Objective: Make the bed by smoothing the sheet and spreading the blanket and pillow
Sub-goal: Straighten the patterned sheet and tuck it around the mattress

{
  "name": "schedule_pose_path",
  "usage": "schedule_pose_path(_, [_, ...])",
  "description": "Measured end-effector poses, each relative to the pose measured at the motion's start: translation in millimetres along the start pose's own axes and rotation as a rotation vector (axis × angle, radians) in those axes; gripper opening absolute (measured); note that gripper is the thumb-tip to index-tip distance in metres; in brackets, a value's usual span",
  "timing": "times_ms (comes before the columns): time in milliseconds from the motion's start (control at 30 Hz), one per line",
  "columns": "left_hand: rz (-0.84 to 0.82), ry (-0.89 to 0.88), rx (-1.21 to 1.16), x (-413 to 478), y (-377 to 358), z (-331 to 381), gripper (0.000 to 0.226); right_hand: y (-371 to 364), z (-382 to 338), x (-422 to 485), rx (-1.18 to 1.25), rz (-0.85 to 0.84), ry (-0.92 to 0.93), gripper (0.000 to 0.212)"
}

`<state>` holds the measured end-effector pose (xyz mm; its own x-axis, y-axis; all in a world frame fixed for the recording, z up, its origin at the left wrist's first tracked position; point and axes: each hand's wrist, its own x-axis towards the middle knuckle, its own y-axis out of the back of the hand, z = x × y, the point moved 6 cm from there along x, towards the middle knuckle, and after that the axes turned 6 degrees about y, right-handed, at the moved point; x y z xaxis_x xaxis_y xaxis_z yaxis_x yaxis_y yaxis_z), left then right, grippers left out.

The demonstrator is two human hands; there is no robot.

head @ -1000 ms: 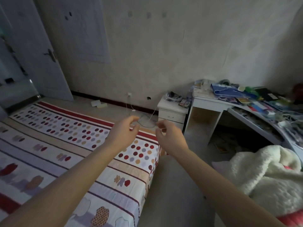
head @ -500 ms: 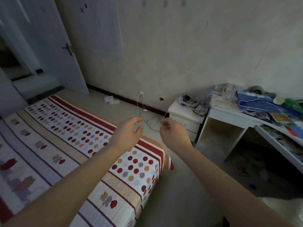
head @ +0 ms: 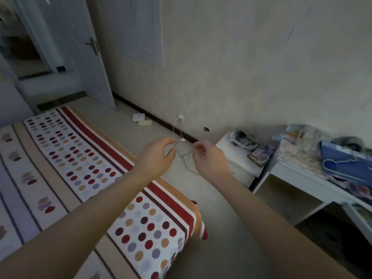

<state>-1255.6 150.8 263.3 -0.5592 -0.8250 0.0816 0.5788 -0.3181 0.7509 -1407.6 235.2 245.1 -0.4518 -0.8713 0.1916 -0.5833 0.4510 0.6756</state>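
While both bare arms reach out over the near corner of the bed (head: 198,222), the left hand (head: 155,158) and right hand (head: 209,160) hang in the air just past its edge, close together but not touching. The left hand's fingers (head: 169,140) are curled, with the thumb a little apart from the forefinger. The right hand's fingertips (head: 198,147) are bunched tight together.

A thin white cord (head: 186,158) shows in the gap between the hands. It runs from a socket (head: 180,117) low on the wall beyond the bed. From where I stand I cannot tell whether either hand pinches the cord or whether it simply lies on the floor behind them.

The sheet (head: 70,162), with its dots, stripes and a red band, lies flat across the bed and drapes over the corner. Its far side and the foot nearest me run out of sight.

Beyond the far end of the bed a pale door (head: 80,47) stands open, and the room past it is too dim to read. Two small pale blocks (head: 138,117) lie on the floor between the bed and the wall. Past the bed's corner stands a white nightstand (head: 237,158), and next to it a white desk (head: 302,178) is cut off at the edge. The clutter piled on both is too blurred to name.
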Motion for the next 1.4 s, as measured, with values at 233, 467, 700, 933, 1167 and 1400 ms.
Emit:
schedule_pose_path(233, [0.092,-0.014,-0.027,142.8,-33.7,30.2,0.033,44.7,47.4,132.5,0.128,0.089,0.08,0.02])
schedule_pose_path(467, [0.201,0.052,0.012,242.9,-68.8,58.4,0.032,66.3,102.0,252.9,0.2,0.034,0.243,0.017])
schedule_pose_path(700, [0.332,0.229,0.062,313.3,-59.0,57.7,0.039,55.5,110.9,366.7,0.277,-0.174,0.386,0.017])
schedule_pose_path(933, [0.514,0.402,0.076,364.0,-10.1,13.1,0.04,-14.0,50.4,462.3,0.347,-0.29,0.533,0.013])
schedule_pose_path(1167, [0.652,0.558,0.111,418.2,47.6,-69.7,0.037,-98.8,-7.9,532.8,0.298,-0.466,0.653,0.02])
schedule_pose_path(1400, [0.757,0.655,0.185,468.5,114.7,-125.4,0.036,-159.5,-72.8,618.2,0.33,-0.56,0.7,0.014])
